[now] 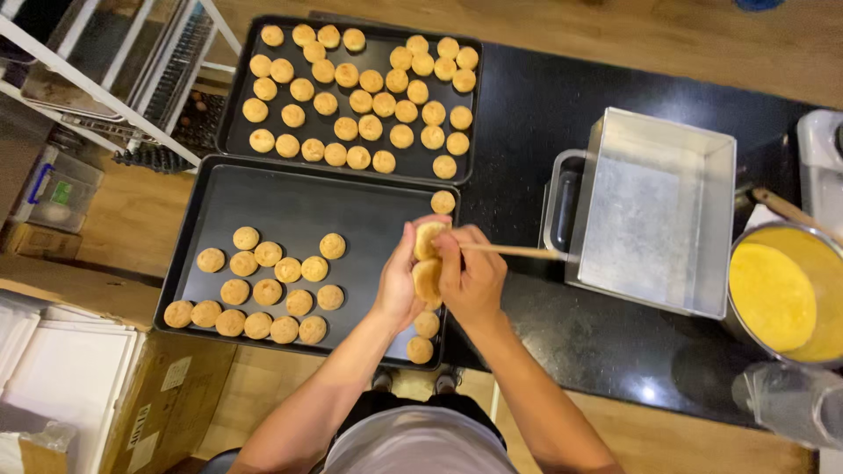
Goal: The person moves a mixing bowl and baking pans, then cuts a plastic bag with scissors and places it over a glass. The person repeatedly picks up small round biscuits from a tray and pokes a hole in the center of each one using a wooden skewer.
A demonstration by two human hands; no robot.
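Packaging-wise it's all down the left side. Bottom left there's a brown corrugated cardboard box (167,395) sitting on the floor, with a pale rectangular paper label (176,373) on its top face and a dark printed strip along its side. Right next to it, a white foam box (61,369) with a thick rim. Further up the left edge, a clear plastic storage tub (54,187) with a blue clip and a green-and-white sticker (61,193). Just below that, a small brown cardboard carton (35,239). No screens or signs.

Black counter (571,333) on wooden floor (702,35), seemingly beside white rack (105,96).
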